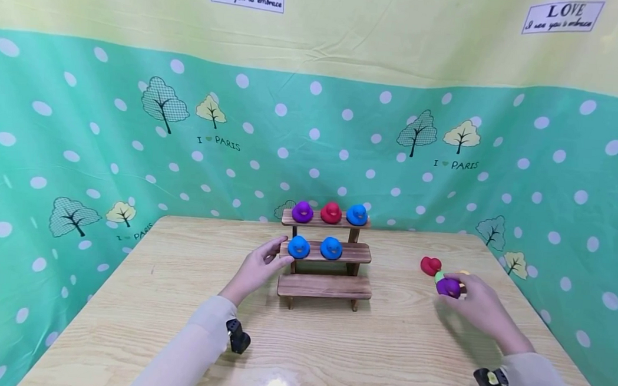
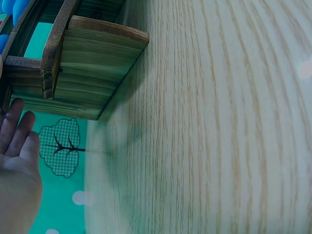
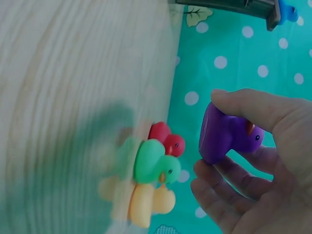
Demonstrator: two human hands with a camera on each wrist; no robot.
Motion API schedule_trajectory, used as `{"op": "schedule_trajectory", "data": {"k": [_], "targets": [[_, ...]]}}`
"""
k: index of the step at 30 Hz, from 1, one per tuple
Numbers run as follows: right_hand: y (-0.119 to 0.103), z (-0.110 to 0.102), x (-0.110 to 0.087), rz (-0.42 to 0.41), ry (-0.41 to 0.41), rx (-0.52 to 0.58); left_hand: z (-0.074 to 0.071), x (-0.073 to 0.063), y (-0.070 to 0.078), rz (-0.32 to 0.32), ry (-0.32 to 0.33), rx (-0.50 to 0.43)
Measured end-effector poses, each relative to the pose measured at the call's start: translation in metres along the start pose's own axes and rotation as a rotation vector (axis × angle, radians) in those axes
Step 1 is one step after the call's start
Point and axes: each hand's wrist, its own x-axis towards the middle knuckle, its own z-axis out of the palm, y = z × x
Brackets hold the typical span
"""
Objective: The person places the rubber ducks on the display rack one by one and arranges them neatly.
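Left of centre in my head view, the left hand (image 1: 258, 266) has its fingers extended and apart at the left end of the wooden stand (image 1: 324, 286); contact is unclear, but a bump could tip the nearest blue duck (image 1: 298, 248). At right of frame, past the red duck (image 1: 430, 265) and green duck (image 3: 148, 158), the purple duck (image 1: 448, 288) hangs pinched in the right hand (image 1: 479, 307), where I judge an off-centre hold might let it slip, or a low sweep scatter its neighbours.
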Motion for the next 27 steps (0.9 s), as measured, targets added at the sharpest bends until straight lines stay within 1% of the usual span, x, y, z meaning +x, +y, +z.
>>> {"op": "schedule_trajectory", "data": {"k": [5, 11, 20, 27], "targets": [[-0.012, 0.004, 0.005, -0.041, 0.032, 0.003, -0.001, -0.001, 0.001, 0.004, -0.002, 0.0], [-0.027, 0.011, 0.013, -0.073, 0.033, 0.002, -0.001, -0.001, 0.0, 0.001, -0.013, -0.007], [-0.046, 0.023, 0.026, -0.166, 0.065, 0.023, -0.001, -0.001, 0.0, -0.011, -0.012, -0.006], [-0.061, 0.028, 0.034, -0.171, 0.063, 0.06, -0.001, -0.001, -0.001, -0.013, -0.012, -0.002]]}}
